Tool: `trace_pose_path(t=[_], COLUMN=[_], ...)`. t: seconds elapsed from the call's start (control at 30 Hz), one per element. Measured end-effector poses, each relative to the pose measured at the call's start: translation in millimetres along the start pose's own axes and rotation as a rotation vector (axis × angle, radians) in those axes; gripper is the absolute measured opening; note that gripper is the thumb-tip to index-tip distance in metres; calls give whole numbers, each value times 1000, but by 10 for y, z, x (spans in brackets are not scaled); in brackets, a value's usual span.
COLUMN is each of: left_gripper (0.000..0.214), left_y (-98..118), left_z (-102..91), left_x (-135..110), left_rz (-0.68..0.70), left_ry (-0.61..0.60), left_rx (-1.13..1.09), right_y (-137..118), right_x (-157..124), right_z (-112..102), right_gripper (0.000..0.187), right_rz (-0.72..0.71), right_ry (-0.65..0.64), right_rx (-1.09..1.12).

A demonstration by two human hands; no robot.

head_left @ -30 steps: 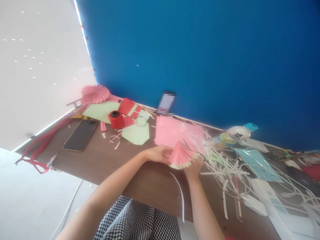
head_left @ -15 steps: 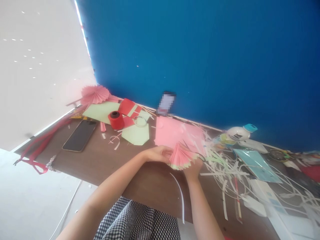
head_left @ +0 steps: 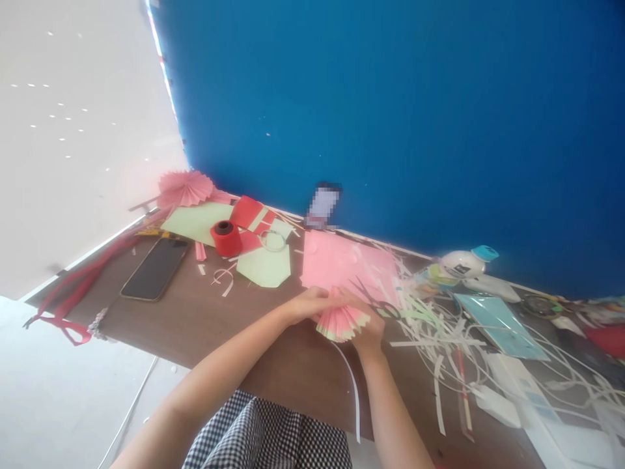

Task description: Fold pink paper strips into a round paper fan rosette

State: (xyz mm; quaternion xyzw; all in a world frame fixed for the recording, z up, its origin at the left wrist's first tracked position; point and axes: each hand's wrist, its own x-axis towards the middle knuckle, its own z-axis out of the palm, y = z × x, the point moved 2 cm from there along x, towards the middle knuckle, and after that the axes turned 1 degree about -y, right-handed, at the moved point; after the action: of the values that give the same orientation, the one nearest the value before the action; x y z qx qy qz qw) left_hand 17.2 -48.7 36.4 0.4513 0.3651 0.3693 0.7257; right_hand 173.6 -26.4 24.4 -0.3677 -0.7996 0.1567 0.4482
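Between my two hands is a pleated paper fan [head_left: 342, 319], pink with a pale green edge, held over the front part of the brown table. My left hand [head_left: 310, 305] is closed on its left side near the gathered top. On the other side, my right hand [head_left: 368, 329] grips the fan's right edge, its fingers partly hidden behind the folds. Dark-handled scissors [head_left: 385, 309] lie just beyond my right hand, by a pink sheet [head_left: 336, 260]. A thin white paper strip [head_left: 354, 391] hangs over the table edge below the fan.
A phone [head_left: 154, 268], a red thread spool [head_left: 226, 238] and green paper [head_left: 266, 266] lie to the left. A pink pleated rosette [head_left: 184, 189] stands at the back left. Right are tangled paper strips [head_left: 439, 326], a glue bottle [head_left: 463, 264] and a blue packet [head_left: 502, 326].
The fan has moved slightly left and its pleats are gathered closer at the top. My right hand has shifted with it, leaving more of the scissors showing.
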Motion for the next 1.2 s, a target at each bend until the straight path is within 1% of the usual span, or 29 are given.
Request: trace_pose_path(t=[0.07, 0.1, 0.13, 0.2, 0.27, 0.33, 0.4, 0.47, 0.57, 0.63, 0.7, 0.83, 1.0, 1.1, 1.2], left_gripper=[34, 29, 24, 19, 17, 18, 21, 28, 41, 37, 33, 29, 23, 26, 38], left_y=[11, 23, 38, 81, 126, 162, 186, 198, 201, 197, 199, 206, 176, 143, 136], left_z=[-22, -35, -45, -47, -19, 42, 109, 148, 121, 71, 23, -23, -56, -110, -162], left_x=[2, 1, -2, -16, -45, -84, -127, -160, -174, -162, -145, -123, -104, -81, -63], left_rz=[-5, -4, 8, 63, 136, 196, 247, 293, 323, 335, 363, 399, 406, 379, 372], left_ry=[-7, 1, 16, 47, 78, 65, 42, 55, 147, 160, 138, 96, 71, 65, 128], left_rx=[32, 57, 91, 188, 326, 464, 594, 734, 952, 1038, 1068, 1060, 1053, 1040, 958], right_y=[-71, -99, -119, -139, -148, -161, -178, -197, -211, -205, -192, -181, -187, -164, -119], right_x=[30, 50, 71, 112, 144, 165, 176, 180, 180, 182, 186, 189, 178, 177, 182], right_z=[-11, -20, -32, -55, -66, -67, -77, -105, -170, -218, -259, -307, -310, -289, -266], right_gripper=[18, 19, 21, 31, 41, 41, 33, 25, 20, 19, 19, 18, 21, 21, 22], right_rz=[-27, -10, 34, 157, 271, 330, 341, 328, 309, 300, 292, 295, 333, 378, 418], right_ry=[5, 12, 23, 24, -19, -87, -110, -73, -13, -9, -22, -21, 30, 72, 120], right_rx=[9, 25, 60, 199, 377, 463, 417, 351, 300, 275, 261, 261, 226, 185, 190])
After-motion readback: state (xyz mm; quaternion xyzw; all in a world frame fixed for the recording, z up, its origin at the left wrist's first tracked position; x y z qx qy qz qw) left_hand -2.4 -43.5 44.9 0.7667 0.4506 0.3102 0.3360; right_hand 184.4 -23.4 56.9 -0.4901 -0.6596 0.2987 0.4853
